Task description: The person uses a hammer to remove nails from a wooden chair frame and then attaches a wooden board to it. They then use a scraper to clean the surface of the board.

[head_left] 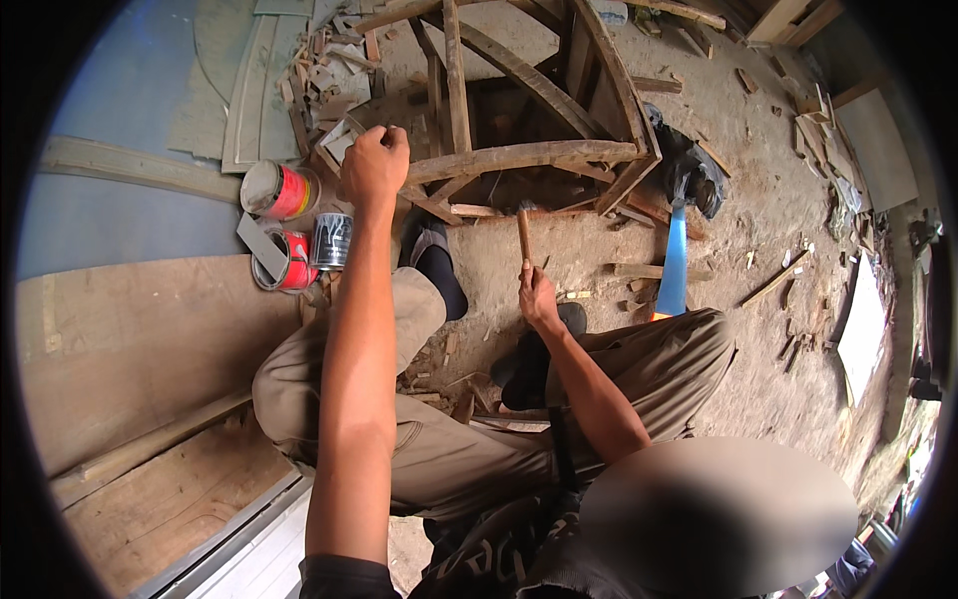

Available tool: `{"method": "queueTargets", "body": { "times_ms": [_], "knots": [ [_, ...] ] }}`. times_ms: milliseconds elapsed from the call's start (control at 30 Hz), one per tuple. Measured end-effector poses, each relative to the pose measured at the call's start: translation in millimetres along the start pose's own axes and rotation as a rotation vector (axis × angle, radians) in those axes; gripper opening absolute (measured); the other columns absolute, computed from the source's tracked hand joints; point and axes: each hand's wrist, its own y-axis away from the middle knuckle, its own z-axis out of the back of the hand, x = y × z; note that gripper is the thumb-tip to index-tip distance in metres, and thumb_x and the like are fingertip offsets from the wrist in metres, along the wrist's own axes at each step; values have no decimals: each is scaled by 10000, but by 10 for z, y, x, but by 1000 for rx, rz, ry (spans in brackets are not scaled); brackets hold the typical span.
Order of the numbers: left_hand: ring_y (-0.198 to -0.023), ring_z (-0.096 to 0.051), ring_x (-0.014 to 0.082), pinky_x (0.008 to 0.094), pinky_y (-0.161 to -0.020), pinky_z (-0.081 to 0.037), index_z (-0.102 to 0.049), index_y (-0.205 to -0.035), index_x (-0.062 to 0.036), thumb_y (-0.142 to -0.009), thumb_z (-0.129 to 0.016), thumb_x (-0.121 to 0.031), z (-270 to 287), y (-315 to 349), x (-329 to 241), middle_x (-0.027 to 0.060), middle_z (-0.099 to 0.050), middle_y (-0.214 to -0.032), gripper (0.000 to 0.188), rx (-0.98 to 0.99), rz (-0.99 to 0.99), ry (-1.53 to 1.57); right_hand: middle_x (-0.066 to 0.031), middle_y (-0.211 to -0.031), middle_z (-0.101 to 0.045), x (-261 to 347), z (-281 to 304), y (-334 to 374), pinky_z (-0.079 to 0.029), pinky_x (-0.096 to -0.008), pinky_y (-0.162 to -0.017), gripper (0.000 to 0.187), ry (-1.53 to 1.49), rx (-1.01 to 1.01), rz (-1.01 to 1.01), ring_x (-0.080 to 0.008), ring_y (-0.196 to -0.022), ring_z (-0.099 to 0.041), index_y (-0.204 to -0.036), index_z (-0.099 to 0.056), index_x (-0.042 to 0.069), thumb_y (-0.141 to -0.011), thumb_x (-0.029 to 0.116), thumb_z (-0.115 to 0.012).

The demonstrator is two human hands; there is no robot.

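Observation:
An old wooden frame [544, 153] with curved bars and upright slats lies on the dirt floor in front of me. My left hand [377, 165] is closed in a fist at the frame's left front corner. What its fingers hold, if anything, is hidden behind the knuckles. Below the frame's front bar, my right hand [539, 298] grips a hammer [525, 238] by its wooden handle. The hammer's head points away from me, next to the frame's low front rail [569, 211]. My feet and bent knees are between my two forearms.
Paint cans, one red-labelled [282, 191], another red [289, 262] and one dark [332, 242], stand by my left forearm. A tapering blue blade [674, 262] and a black plastic bag [691, 168] lie right of the frame. Wood scraps [776, 278] litter the floor; boards [150, 349] line the left.

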Motion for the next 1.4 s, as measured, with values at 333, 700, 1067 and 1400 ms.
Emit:
{"method": "queueTargets", "body": {
  "times_ms": [333,700,1067,1400],
  "knots": [
    [-746,-632,410,487,-659,-500,-661,-734,-69,-816,-544,-348,-18,-32,-3,175,-664,-740,313,-31,-16,10,-209,-699,-570,144,11,-33,-441,-450,-614,560,-155,-1,23,-359,-630,-566,-891,-536,-24,-998,471,-296],
    [-747,-626,418,492,-657,-496,-645,-724,-61,-816,-537,-357,-58,-45,33,180,-661,-746,328,-33,-23,37,-44,-589,-471,32,-89,-29,-383,-317,-446,522,-274,-56,101,-141,-470,-470,-827,-506,33,-1007,476,-298],
    [-752,-626,419,488,-666,-496,-643,-725,-56,-818,-536,-349,-34,-19,4,181,-660,-744,326,-32,-23,12,-82,-618,-456,-144,-109,-121,-395,-363,-542,537,-176,-14,57,-203,-561,-472,-803,-508,15,-1000,474,-310],
    [-751,-629,415,504,-646,-494,-657,-740,-96,-815,-538,-383,-70,-71,134,172,-666,-759,320,-47,-19,17,-45,-591,-474,48,4,-29,-390,-306,-492,485,-378,-33,116,-134,-525,-472,-826,-512,26,-1003,449,-352]
  ]
}}
